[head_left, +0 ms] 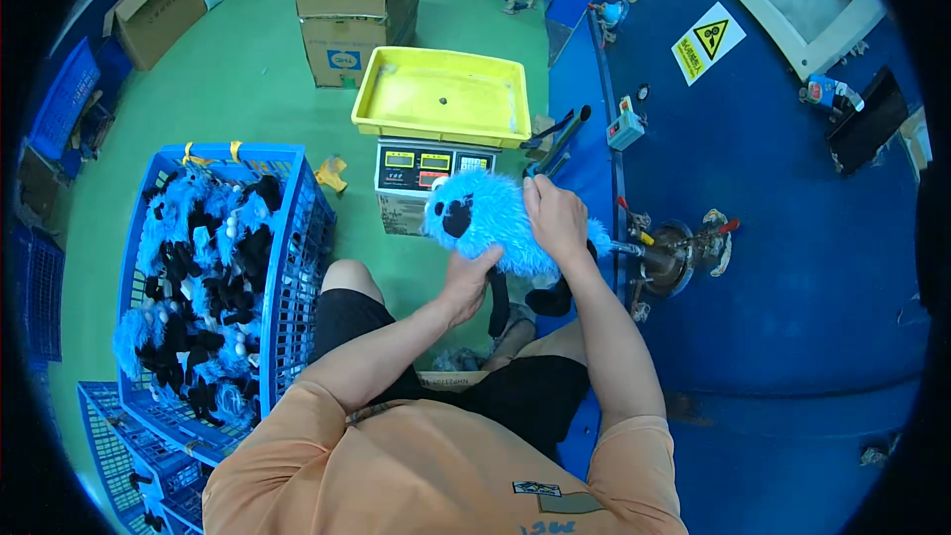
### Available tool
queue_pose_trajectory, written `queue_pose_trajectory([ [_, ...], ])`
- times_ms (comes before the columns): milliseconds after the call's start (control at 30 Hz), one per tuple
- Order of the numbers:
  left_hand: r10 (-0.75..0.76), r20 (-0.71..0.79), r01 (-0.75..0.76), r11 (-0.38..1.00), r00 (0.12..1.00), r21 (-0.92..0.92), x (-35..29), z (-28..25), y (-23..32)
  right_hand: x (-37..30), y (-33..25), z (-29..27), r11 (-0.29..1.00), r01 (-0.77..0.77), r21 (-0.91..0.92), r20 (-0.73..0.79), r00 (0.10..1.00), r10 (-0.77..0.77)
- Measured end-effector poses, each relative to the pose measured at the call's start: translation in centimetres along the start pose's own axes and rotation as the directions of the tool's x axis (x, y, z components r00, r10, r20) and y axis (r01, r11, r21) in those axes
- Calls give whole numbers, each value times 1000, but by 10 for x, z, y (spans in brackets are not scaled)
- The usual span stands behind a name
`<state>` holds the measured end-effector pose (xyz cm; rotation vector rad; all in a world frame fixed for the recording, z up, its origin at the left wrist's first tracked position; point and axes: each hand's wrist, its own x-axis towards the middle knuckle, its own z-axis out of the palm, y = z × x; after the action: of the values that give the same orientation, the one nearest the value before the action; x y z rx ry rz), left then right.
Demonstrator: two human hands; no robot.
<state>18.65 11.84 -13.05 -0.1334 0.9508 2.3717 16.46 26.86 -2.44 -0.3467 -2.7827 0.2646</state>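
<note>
A fluffy bright-blue plush toy [495, 228] with black patches and dangling black limbs lies between my hands above my lap. Curled around its lower left side, my left hand [470, 283] is closed on it. My right hand [557, 218] grips its upper right part from above. The toy's right end meets a metal tube [626, 250] coming out of the blue machine [753, 317]; whether the tube goes inside the toy is hidden.
At my left stands a blue basket [297, 228] heaped with similar plush pieces. Ahead, a yellow tray [446, 124] tops a digital scale [436, 160]. Cardboard boxes [342, 40] stand farther off. The machine wall carries a small switch box [625, 129] and a valve [669, 258].
</note>
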Motion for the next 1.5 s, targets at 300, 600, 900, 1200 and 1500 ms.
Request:
queue_pose_trajectory([
  [300, 16, -161, 14, 982, 987, 186, -1, 18, 13, -7, 3, -10, 989, 131, -73, 91, 988, -124],
  [600, 218, -31, -201, 938, 975, 282, 16, 19, 12, -18, 40, -16, 993, 111, -28, 30, 993, -110],
  [900, 46, -38, -35, 967, 998, 254, 6, 18, 33, -13, 34, -8, 996, 88, 18, 50, 995, -89],
  [1200, 80, -93, -58, 973, 992, 223, -1, 12, 35, -9, 26, -6, 992, 107, 73, 58, 992, -111],
  [1500, 14, -34, -5, 965, 999, 262, 5, 1, 48, -6, 21, -4, 992, 73, 107, 73, 994, -81],
])
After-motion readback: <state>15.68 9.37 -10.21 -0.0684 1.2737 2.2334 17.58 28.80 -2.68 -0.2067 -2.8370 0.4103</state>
